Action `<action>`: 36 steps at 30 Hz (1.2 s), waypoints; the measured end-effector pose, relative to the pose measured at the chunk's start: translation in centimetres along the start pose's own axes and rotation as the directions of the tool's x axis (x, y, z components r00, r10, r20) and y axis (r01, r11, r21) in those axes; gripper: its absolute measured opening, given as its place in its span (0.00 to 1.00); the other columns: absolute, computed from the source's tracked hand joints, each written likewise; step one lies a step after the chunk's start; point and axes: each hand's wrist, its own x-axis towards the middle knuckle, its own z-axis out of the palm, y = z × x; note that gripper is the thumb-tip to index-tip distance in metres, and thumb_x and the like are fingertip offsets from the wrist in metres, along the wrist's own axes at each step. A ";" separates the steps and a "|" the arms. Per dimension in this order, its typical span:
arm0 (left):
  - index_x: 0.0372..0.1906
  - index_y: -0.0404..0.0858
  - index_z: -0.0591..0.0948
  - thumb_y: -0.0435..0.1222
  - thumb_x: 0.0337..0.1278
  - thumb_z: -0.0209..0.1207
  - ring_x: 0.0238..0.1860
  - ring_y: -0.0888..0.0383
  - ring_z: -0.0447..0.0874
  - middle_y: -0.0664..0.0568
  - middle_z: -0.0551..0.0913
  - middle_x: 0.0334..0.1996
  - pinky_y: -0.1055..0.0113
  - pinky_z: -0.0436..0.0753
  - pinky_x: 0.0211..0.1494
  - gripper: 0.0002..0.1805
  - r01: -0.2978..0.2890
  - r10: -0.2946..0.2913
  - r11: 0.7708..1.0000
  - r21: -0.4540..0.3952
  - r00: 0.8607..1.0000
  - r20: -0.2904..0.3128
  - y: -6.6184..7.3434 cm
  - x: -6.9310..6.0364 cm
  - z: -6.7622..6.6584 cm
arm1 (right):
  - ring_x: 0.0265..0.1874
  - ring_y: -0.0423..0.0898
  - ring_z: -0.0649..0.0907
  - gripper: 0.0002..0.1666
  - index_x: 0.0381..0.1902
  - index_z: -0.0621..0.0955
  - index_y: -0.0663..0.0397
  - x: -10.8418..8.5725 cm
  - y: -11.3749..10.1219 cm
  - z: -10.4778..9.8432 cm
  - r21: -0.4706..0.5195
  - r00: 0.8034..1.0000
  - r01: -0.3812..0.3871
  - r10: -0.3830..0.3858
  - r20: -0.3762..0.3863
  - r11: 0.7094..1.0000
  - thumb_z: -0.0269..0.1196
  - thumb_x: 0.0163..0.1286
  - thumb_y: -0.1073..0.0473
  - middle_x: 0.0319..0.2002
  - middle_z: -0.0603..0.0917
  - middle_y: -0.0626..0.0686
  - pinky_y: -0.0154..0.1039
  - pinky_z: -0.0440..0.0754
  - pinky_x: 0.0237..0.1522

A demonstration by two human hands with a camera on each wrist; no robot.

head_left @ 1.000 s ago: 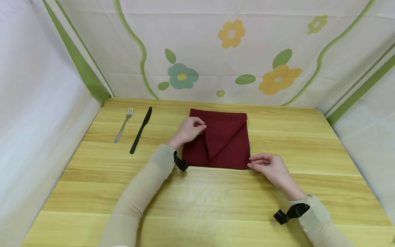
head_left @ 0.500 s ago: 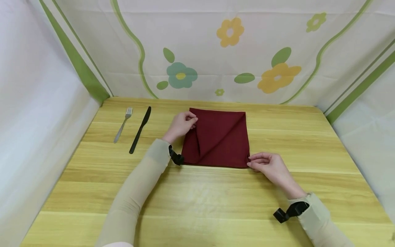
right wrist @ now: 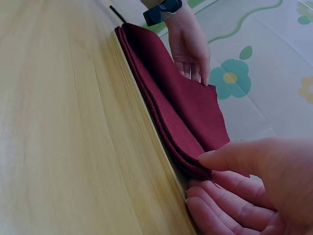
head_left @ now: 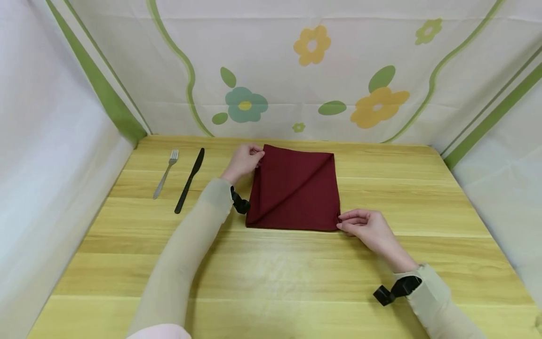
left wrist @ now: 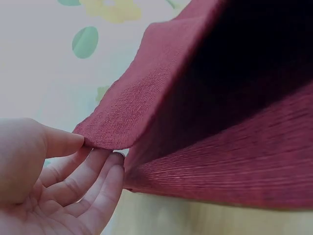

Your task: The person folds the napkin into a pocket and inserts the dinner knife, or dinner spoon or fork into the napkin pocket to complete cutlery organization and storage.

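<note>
A dark red cloth napkin [head_left: 296, 188], folded into a rough square, lies on the wooden table [head_left: 271, 273]. A diagonal crease runs across its top layer from the near left corner to the far right. My left hand [head_left: 243, 162] pinches the top layer's far left corner between thumb and fingers. In the left wrist view that flap [left wrist: 142, 93] is lifted, with a dark hollow under it. At the near right corner my right hand [head_left: 370, 230] pinches the stacked layers, thumb above and fingers below, as the right wrist view shows the layered edge [right wrist: 161, 107].
A fork [head_left: 166, 174] and a black knife [head_left: 189, 181] lie left of the napkin, beyond my left forearm. Behind the table hangs a white curtain [head_left: 271, 70] printed with flowers, and white cloth walls stand at both sides.
My left hand has drawn the napkin's top flap to the left and away, from inside the square to its far left corner. My right hand has stayed at the near right corner.
</note>
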 end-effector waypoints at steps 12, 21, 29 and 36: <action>0.61 0.33 0.80 0.39 0.79 0.52 0.40 0.50 0.79 0.42 0.81 0.48 0.61 0.78 0.40 0.18 0.034 -0.035 0.993 0.112 0.999 0.003 -0.1 1.7 0.0 | 0.35 0.47 0.88 0.18 0.49 0.85 0.69 0.1 0.1 0.1 -0.017 1.000 -0.006 0.006 -0.003 1.000 0.72 0.67 0.62 0.39 0.89 0.59 0.38 0.86 0.38; 0.60 0.32 0.80 0.38 0.78 0.53 0.43 0.49 0.81 0.41 0.82 0.48 0.60 0.79 0.42 0.18 0.049 -0.047 0.992 0.114 0.999 -0.019 -0.8 2.3 -0.5 | 0.36 0.48 0.88 0.18 0.50 0.85 0.68 0.0 0.0 -0.1 -0.019 1.000 -0.008 0.008 0.005 1.000 0.72 0.67 0.61 0.40 0.89 0.59 0.38 0.86 0.38; 0.53 0.32 0.85 0.36 0.75 0.57 0.42 0.48 0.82 0.40 0.85 0.45 0.58 0.80 0.43 0.14 0.008 0.001 0.980 0.199 0.999 -0.048 -1.4 2.6 -0.5 | 0.36 0.47 0.88 0.18 0.49 0.85 0.68 0.0 0.0 0.0 -0.023 1.000 -0.009 0.010 0.006 1.000 0.72 0.67 0.61 0.39 0.89 0.58 0.38 0.86 0.38; 0.53 0.33 0.86 0.35 0.73 0.60 0.46 0.46 0.83 0.40 0.85 0.48 0.56 0.81 0.47 0.13 0.007 0.007 0.983 0.183 0.997 -0.076 -2.1 2.7 -0.4 | 0.37 0.47 0.88 0.21 0.51 0.85 0.67 -0.3 -0.1 -0.1 -0.033 1.000 -0.013 0.013 0.006 0.999 0.72 0.67 0.57 0.40 0.89 0.57 0.37 0.85 0.39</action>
